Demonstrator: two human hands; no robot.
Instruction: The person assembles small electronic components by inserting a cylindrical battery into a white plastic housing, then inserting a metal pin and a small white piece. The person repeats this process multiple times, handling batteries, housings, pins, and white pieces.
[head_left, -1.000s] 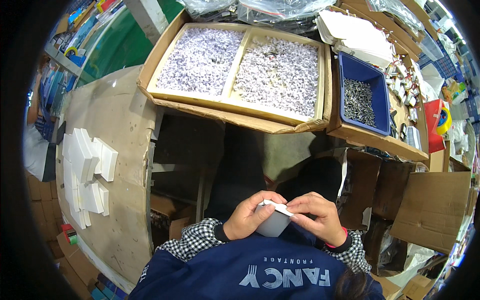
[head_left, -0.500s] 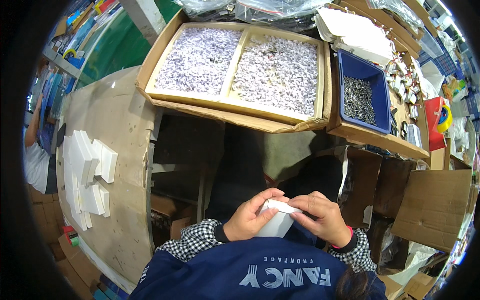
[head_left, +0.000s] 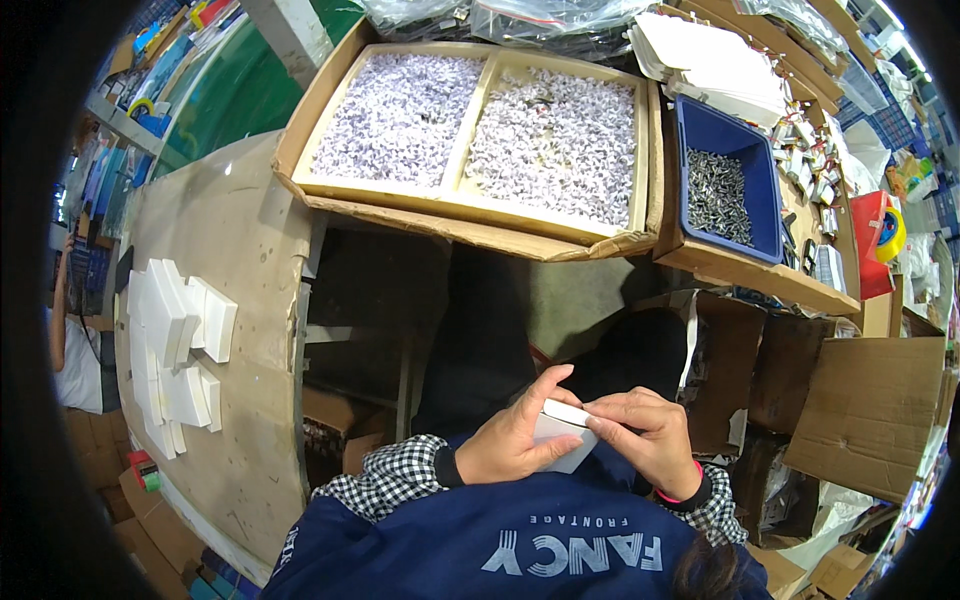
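A small white box [head_left: 570, 456] is held upright over my lap. My left hand [head_left: 505, 441] wraps its left side, the thumb lying across the front face and the index finger raised near the top. My right hand [head_left: 655, 440] pinches the right end of the box's top edge between thumb and fingers. A thin dark line shows beneath the white top. The lower part of the box is hidden by my hands and the apron.
A pile of white boxes [head_left: 165, 325] lies on the cardboard-covered table [head_left: 255, 400] at left. Ahead stands a divided tray [head_left: 462, 130] of small pale pieces. Beside it is a blue bin [head_left: 755, 165] of small metal parts. Open cardboard cartons [head_left: 865, 415] stand at right.
The white box has shifted slightly right and tilted. My left index finger has lifted off its top, and my right fingers have moved along to the right end of the top edge.
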